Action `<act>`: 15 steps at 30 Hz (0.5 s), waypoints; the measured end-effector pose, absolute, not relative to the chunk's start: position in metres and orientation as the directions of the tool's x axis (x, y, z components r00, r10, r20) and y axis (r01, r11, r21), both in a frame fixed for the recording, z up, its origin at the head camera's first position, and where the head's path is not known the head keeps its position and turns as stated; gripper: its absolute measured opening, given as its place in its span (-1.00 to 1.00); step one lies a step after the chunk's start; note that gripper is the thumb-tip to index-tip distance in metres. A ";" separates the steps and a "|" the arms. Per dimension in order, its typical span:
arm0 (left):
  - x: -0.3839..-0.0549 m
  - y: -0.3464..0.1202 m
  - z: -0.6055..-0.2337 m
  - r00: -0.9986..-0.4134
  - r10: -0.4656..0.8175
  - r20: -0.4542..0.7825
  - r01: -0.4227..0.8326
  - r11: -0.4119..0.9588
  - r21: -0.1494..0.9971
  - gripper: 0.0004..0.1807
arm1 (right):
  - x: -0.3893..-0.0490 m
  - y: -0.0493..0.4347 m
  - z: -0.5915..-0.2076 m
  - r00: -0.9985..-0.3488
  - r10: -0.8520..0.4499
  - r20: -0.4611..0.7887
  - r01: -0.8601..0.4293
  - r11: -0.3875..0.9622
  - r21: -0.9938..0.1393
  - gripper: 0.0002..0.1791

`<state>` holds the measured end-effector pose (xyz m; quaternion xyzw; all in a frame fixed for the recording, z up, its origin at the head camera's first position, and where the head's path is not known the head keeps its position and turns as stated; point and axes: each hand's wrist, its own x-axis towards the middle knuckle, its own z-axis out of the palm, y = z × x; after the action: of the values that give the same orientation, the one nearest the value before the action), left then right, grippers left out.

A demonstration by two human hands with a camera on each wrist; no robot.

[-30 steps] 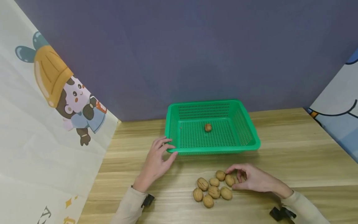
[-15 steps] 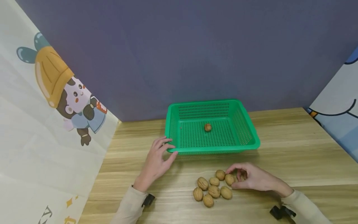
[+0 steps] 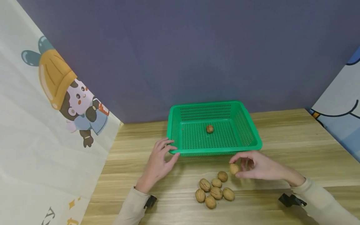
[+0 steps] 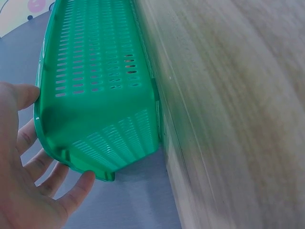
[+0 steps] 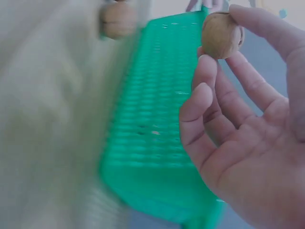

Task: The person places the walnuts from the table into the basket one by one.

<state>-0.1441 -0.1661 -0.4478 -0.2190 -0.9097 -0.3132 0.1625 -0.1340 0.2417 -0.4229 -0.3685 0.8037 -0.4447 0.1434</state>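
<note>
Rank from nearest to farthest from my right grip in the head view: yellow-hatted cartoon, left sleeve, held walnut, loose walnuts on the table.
1. Held walnut: in the right grip, at the fingertips.
2. Loose walnuts: just left of it, lower in the frame.
3. Left sleeve: farther left, at the bottom edge.
4. Yellow-hatted cartoon: far left.

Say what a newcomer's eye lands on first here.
The bright green perforated basket at centre probably catches the eye first, one walnut inside. Next comes the right hand, pinching a second walnut on the basket's near side, with seven walnuts on the wood-grain table. At left is a yellow-hatted cartoon figure on the pale wall.
</note>
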 end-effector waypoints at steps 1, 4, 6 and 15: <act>-0.144 -0.166 -0.448 -0.851 0.297 0.433 0.500 0.708 0.499 -0.79 | -0.135 0.242 -0.415 -0.688 -0.720 0.093 -0.469 0.342 -0.814 -0.63; -0.144 -0.166 -0.449 -0.850 0.296 0.435 0.502 0.706 0.499 -0.79 | -0.141 0.243 -0.392 -0.694 -0.715 0.080 -0.483 0.380 -0.789 -0.63; -0.144 -0.166 -0.448 -0.848 0.297 0.438 0.504 0.704 0.500 -0.79 | -0.147 0.243 -0.378 -0.699 -0.709 0.089 -0.502 0.399 -0.767 -0.63; -0.143 -0.166 -0.448 -0.836 0.306 0.455 0.522 0.700 0.487 -0.80 | -0.184 0.239 -0.339 -0.678 -0.719 0.153 -0.577 0.391 -0.717 -0.65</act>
<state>-0.1429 -0.1658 -0.4477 -0.2285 -0.9059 -0.3123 0.1722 -0.1839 0.2389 -0.3391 -0.3907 0.8289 -0.3898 0.0912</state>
